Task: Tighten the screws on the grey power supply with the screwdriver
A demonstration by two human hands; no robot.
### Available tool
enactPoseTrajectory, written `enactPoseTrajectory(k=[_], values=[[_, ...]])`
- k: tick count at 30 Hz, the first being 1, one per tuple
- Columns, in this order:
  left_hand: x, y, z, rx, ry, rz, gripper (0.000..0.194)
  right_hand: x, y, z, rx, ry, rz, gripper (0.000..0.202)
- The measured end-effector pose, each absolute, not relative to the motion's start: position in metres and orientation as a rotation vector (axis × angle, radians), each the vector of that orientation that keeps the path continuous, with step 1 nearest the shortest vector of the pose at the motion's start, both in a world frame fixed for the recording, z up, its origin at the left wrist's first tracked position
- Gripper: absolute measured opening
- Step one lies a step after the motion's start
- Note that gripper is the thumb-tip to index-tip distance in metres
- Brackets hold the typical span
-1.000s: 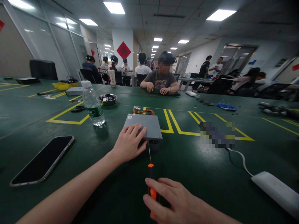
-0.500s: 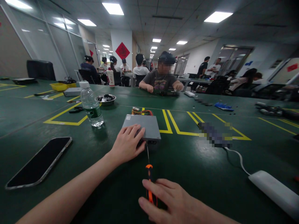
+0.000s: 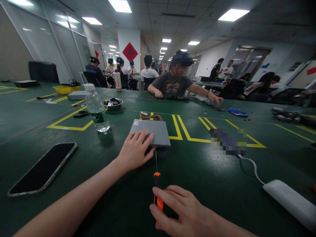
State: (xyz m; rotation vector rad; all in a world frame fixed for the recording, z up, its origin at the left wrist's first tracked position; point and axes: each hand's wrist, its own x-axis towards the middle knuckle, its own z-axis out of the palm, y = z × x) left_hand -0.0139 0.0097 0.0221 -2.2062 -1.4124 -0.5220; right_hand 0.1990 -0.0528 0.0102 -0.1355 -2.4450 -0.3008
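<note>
A grey metal box [image 3: 160,133] with a bundle of coloured wires [image 3: 154,117] at its back lies on the green table [image 3: 197,184]. Over its left front part rests my left hand [image 3: 137,149], fingers spread on the top and thumb at the front edge. My right hand [image 3: 175,207] has its fingers around the handle of an orange and black screwdriver [image 3: 157,184]. The thin shaft points away from me, and its tip meets the front face of the box beside my left thumb; the exact contact spot is too small to make out.
To the left are a water bottle [image 3: 97,110], a phone [image 3: 44,168] and a metal bowl [image 3: 112,103]. On the right lie a white power strip [image 3: 288,200] with a cable and a blue item [image 3: 237,112]. A person [image 3: 177,79] sits opposite.
The person opposite has stretched an arm out to the right over the table. My right hand's fingers have shifted slightly on the screwdriver handle. My left hand stays on the box.
</note>
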Motion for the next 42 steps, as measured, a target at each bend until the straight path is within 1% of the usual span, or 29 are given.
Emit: enactPoseTrajectory(k=[2,8,15,19,23,28,31,34,42], values=[[-0.014,0.01,0.022,-2.206,-1.41,-0.521,0.043,0.199,-0.053,0.006,-0.143,-2.405,-0.293,0.015],[-0.013,0.01,0.023,-2.203,-1.416,-0.524,0.043,0.203,-0.052,0.004,-0.149,-2.443,-0.253,0.025],[-0.014,0.01,0.023,-2.198,-1.419,-0.518,0.043,0.204,-0.052,0.007,-0.15,-2.443,-0.301,0.017],[-0.013,0.009,0.023,-2.203,-1.425,-0.515,0.043,0.206,-0.049,0.005,-0.151,-2.436,-0.24,0.025],[-0.012,0.009,0.024,-2.209,-1.443,-0.523,0.043,0.209,-0.049,0.005,-0.152,-2.448,-0.221,0.023],[-0.012,0.009,0.024,-2.212,-1.452,-0.534,0.042,0.229,-0.049,0.01,-0.012,-2.426,-0.311,0.017],[-0.012,0.008,0.025,-2.214,-1.45,-0.504,0.042,0.239,-0.049,0.017,-0.107,-2.421,-0.424,0.022],[-0.012,0.009,0.025,-2.21,-1.454,-0.497,0.043,0.243,-0.048,0.022,-0.166,-2.427,-0.415,0.021],[-0.011,0.009,0.024,-2.206,-1.444,-0.474,0.043,0.239,-0.043,0.015,-0.116,-2.426,-0.414,0.022]])
